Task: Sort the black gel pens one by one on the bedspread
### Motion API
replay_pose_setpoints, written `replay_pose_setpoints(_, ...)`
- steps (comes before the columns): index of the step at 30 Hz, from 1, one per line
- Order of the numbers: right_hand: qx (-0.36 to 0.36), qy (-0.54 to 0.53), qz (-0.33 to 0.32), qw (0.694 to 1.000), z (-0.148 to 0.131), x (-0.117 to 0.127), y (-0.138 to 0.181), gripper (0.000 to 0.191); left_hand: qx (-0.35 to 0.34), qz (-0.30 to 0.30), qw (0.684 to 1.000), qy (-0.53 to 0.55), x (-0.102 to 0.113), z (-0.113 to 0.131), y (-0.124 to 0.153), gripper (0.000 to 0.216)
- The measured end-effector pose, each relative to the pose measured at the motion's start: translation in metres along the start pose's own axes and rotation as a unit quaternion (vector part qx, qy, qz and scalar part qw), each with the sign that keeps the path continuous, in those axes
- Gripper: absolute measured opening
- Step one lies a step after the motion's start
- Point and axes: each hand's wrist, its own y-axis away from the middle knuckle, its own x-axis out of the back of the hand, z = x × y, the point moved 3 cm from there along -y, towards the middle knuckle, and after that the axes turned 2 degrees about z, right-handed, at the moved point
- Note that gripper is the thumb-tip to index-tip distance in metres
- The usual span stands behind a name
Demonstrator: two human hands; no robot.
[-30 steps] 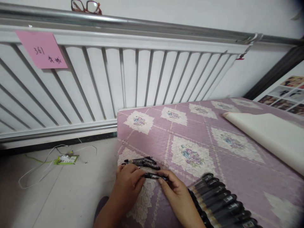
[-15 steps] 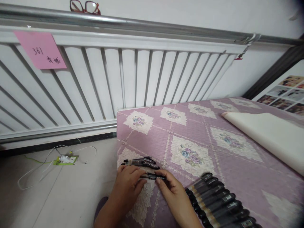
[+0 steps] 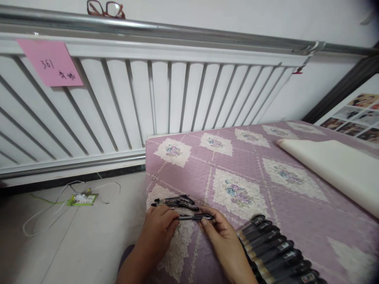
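Between my two hands a dark pen (image 3: pixel 194 217) with a black cap lies roughly level, just above the patterned cloth. My left hand (image 3: pixel 160 227) has its fingers closed round the pen's left end, which they hide. Thumb and fingers of my right hand (image 3: pixel 219 230) pinch the capped end. Just beyond my hands, a few more black pens (image 3: pixel 177 202) rest close together on the cloth. To the right of my right hand lies a row of several pens (image 3: pixel 278 248), side by side, partly covered by that hand's wrist.
A purple floral cloth (image 3: pixel 189 177) covers the flat surface. A folded cream sheet (image 3: pixel 334 165) lies at right. Behind stands a white radiator (image 3: pixel 177 94) with a pink note (image 3: pixel 50 63); glasses (image 3: pixel 106 8) sit above the pipe. A power strip (image 3: pixel 83 199) with cables lies on the floor.
My right hand has shifted slightly right along with the pen's capped end, so more of the pen shows between my hands. My left hand has barely moved.
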Motion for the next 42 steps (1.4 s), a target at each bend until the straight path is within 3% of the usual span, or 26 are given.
replay_pose_setpoints(13, 0.018, 0.006, 0.02, 1.0, 0.0, -0.001, 0.0, 0.04, -0.003, 0.024, 0.999, 0.035, 0.002, 0.007, -0.003, 0.015)
replay_pose_setpoints(18, 0.071, 0.061, 0.121, 0.988, 0.004, 0.0, 0.005, 0.049, 0.005, 0.033, 0.999, 0.032, -0.002, 0.004, -0.003, 0.016)
replay_pose_setpoints(22, 0.142, 0.119, 0.176, 0.967, -0.007, 0.002, 0.015, 0.042, 0.025, 0.06, 0.997, 0.037, -0.003, 0.004, -0.003, 0.017)
replay_pose_setpoints(27, 0.227, 0.139, 0.123, 0.956, -0.024, -0.009, 0.029, 0.025, 0.011, 0.065, 0.997, 0.047, -0.008, 0.011, -0.004, 0.018)
replay_pose_setpoints(33, 0.333, 0.163, 0.045, 0.928, -0.03, -0.026, 0.048, 0.022, -0.008, 0.062, 0.997, 0.033, -0.02, 0.017, -0.006, 0.018)
replay_pose_setpoints(42, 0.359, 0.211, 0.013, 0.909, -0.025, -0.014, 0.075, 0.022, -0.028, 0.05, 0.998, 0.0, -0.029, 0.041, -0.005, 0.019)
